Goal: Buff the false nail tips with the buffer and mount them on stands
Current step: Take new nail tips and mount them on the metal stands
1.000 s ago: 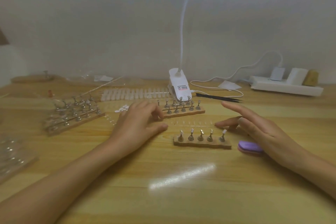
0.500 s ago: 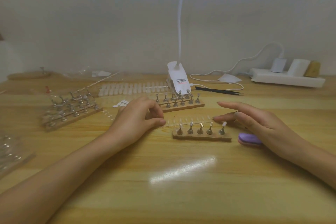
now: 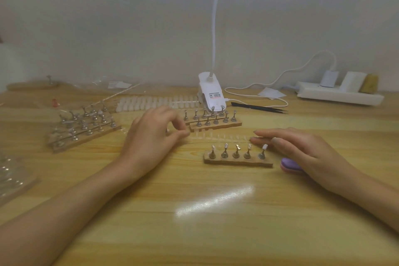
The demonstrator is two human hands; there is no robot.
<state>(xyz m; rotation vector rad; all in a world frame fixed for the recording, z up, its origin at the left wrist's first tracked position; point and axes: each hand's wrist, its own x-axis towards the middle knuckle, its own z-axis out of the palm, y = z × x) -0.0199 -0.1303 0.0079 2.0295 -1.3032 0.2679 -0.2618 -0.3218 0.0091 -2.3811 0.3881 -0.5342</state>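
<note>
A clear strip of false nail tips (image 3: pixel 220 136) lies across the table behind a wooden stand (image 3: pixel 237 161) with five metal holders. My left hand (image 3: pixel 151 138) has curled fingers, and its thumb and fingertips pinch the strip's left end. The straight fingers of my right hand (image 3: pixel 302 149) lie flat and touch the strip's right end, just behind the stand's rightmost holder. The purple buffer (image 3: pixel 288 164) lies on the table, partly hidden under my right palm.
A second double-row stand (image 3: pixel 216 125) sits behind the strip, and more stands (image 3: pixel 84 130) are at the left. A row of white nail tips (image 3: pixel 155 101), a white lamp base (image 3: pixel 211 95), black tweezers (image 3: pixel 259 108) and a power strip (image 3: pixel 339 95) line the back.
My right hand has come down and to the left until its fingertips reach the strip's right end. My left hand has stayed at the strip's left end.
</note>
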